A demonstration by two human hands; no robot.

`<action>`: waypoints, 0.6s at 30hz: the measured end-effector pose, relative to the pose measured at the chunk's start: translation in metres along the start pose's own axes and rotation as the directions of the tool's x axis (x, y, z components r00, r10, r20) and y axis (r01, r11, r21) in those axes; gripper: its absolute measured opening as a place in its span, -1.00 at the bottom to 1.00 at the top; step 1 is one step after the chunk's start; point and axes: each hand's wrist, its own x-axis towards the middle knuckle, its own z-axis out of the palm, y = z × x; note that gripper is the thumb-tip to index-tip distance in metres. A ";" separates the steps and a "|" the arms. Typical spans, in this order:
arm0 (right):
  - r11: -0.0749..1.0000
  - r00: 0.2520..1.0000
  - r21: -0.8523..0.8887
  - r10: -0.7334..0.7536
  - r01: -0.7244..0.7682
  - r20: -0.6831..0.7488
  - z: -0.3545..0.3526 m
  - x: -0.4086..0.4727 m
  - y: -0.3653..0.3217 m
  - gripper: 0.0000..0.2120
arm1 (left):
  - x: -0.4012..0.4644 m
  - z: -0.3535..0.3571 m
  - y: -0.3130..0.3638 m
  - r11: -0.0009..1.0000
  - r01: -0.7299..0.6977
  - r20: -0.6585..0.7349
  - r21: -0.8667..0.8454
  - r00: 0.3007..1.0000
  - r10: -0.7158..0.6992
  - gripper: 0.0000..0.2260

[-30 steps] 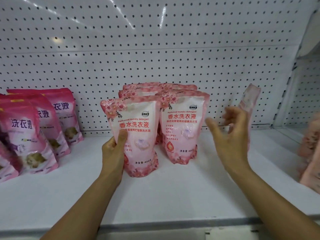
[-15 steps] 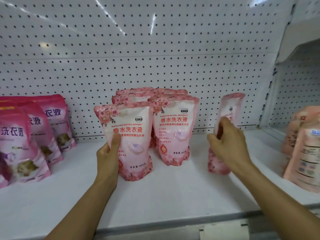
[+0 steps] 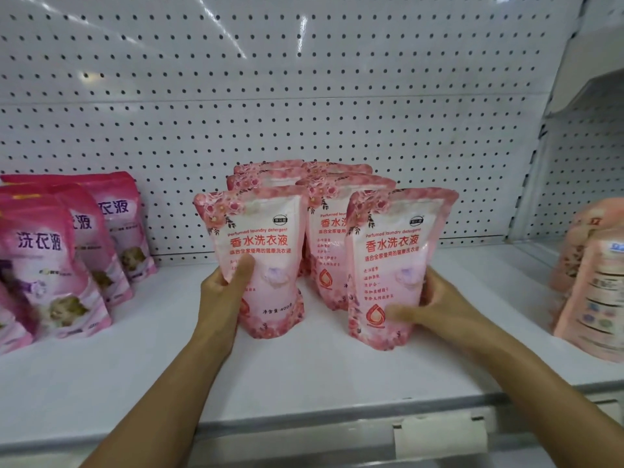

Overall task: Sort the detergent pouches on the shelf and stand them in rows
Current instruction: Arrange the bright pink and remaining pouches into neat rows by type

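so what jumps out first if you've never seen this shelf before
Two light pink floral detergent pouches stand at the front middle of the white shelf: the left hand grips the left pouch, and the right hand grips the right pouch. More of the same line up behind them against the pegboard. Darker magenta pouches stand at far left.

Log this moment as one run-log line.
left hand: grips front-left pouch | right hand: grips front-right pouch | both upright on shelf
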 end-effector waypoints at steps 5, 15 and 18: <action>0.994 0.992 0.016 -0.107 0.106 0.071 0.026 0.007 0.010 -0.44 | -0.004 -0.009 0.004 0.981 -0.039 0.230 0.190 0.973 -0.006 -0.47; 0.984 0.984 0.003 -0.179 0.179 -0.015 0.046 0.038 0.008 -0.46 | -0.007 -0.016 0.008 0.982 -0.043 0.262 0.182 0.965 -0.007 -0.56; 0.976 0.975 0.047 -0.214 0.212 0.053 0.046 0.030 0.009 -0.44 | -0.009 -0.015 0.007 0.981 -0.051 0.264 0.188 0.965 0.000 -0.57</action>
